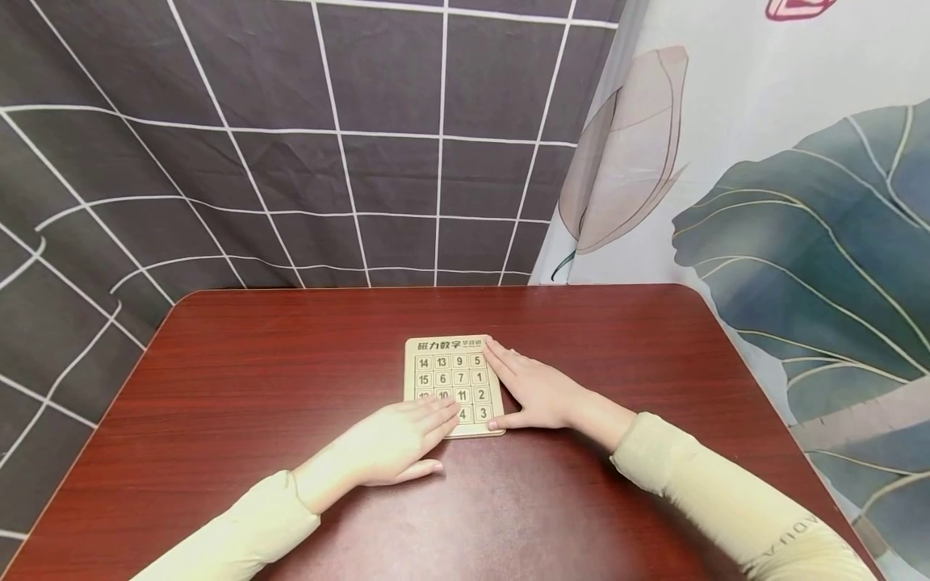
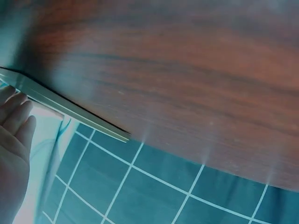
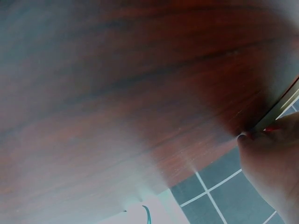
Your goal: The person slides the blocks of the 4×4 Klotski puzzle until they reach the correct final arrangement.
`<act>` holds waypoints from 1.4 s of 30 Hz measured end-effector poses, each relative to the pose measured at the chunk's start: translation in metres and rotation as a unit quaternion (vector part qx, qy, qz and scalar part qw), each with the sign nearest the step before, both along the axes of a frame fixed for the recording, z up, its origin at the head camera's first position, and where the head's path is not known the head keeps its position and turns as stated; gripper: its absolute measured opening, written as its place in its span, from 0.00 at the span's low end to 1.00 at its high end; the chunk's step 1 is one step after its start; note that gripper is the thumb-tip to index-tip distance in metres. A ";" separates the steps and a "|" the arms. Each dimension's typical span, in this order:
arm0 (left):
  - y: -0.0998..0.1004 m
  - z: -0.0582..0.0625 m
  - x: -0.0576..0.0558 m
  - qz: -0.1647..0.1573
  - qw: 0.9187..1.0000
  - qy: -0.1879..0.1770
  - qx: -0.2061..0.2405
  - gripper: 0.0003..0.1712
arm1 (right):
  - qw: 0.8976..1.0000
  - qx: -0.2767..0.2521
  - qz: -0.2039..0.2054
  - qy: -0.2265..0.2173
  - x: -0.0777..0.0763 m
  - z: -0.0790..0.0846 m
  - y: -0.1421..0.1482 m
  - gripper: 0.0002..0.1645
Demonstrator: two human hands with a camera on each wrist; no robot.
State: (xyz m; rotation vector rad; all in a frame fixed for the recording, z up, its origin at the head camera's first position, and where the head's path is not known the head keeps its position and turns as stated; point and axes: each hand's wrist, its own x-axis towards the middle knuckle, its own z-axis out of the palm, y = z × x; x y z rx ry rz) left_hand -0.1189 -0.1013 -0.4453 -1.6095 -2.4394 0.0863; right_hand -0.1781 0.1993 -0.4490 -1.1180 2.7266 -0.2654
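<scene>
A pale wooden number slide puzzle (image 1: 468, 344) with printed characters along its top lies on the table. Its square tiles read 14, 13, 9, 5 in the top row and 15, 6, 7, 1 below. My left hand (image 1: 388, 440) lies over the lower left corner, fingers straight on the tiles, covering part of the bottom rows. Along the right side rests my right hand (image 1: 541, 391), its straight fingers at the upper right corner and its thumb at the lower right. In the left wrist view, the left fingers (image 2: 21, 116) show beside the board's edge (image 2: 70, 109).
The reddish-brown wooden table (image 1: 291, 347) extends around the board. Behind it hangs a dark grey cloth (image 1: 392, 173) with white grid lines. A pale curtain (image 1: 734, 97) printed with large leaves hangs on the right.
</scene>
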 end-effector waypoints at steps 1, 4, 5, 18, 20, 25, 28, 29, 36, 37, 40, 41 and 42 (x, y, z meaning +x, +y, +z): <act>-0.001 -0.001 0.000 0.000 1.000 0.000 0.000 0.37 | 1.000 0.000 0.000 0.000 0.000 0.001 0.000 0.70; -0.006 -0.002 0.001 0.002 1.000 0.001 0.003 0.37 | 1.000 0.000 0.000 0.001 0.000 0.001 -0.001 0.70; -0.008 -0.003 0.001 0.003 1.000 0.003 0.004 0.37 | 1.000 0.000 0.001 0.001 0.000 0.002 -0.001 0.70; -0.020 -0.002 0.005 -0.002 0.999 0.020 0.031 0.37 | 1.000 -0.001 -0.001 -0.001 0.001 0.003 0.000 0.70; -0.013 0.000 0.003 -0.007 0.999 0.018 0.032 0.37 | 1.000 0.000 -0.001 0.000 0.000 0.002 0.000 0.70; 0.009 0.002 -0.003 -0.016 1.000 0.005 0.018 0.38 | 1.000 0.001 0.000 -0.002 0.000 0.001 0.000 0.70; 0.020 0.003 -0.005 -0.014 1.000 -0.003 0.000 0.38 | 1.000 -0.001 0.000 -0.001 0.000 0.002 0.000 0.70; 0.023 0.003 -0.005 -0.013 1.000 -0.005 -0.007 0.38 | 1.000 -0.001 0.000 0.000 0.000 0.001 0.000 0.70; 0.026 -0.002 -0.007 -0.009 1.000 -0.011 -0.025 0.39 | 1.000 0.004 0.002 0.003 -0.001 0.000 0.000 0.70; 0.024 -0.003 -0.007 -0.010 1.000 -0.011 -0.022 0.39 | 1.000 0.004 0.002 0.003 0.000 0.000 0.000 0.70; 0.017 -0.003 -0.006 -0.010 1.000 -0.006 -0.014 0.39 | 1.000 0.005 0.001 0.000 -0.001 -0.001 0.000 0.70; 0.015 -0.003 -0.005 -0.010 1.000 -0.005 -0.011 0.38 | 1.000 0.005 0.002 0.000 -0.001 -0.001 0.000 0.70; 0.012 -0.003 -0.005 -0.008 1.000 -0.004 -0.009 0.38 | 1.000 0.005 0.002 0.000 -0.001 0.000 0.001 0.70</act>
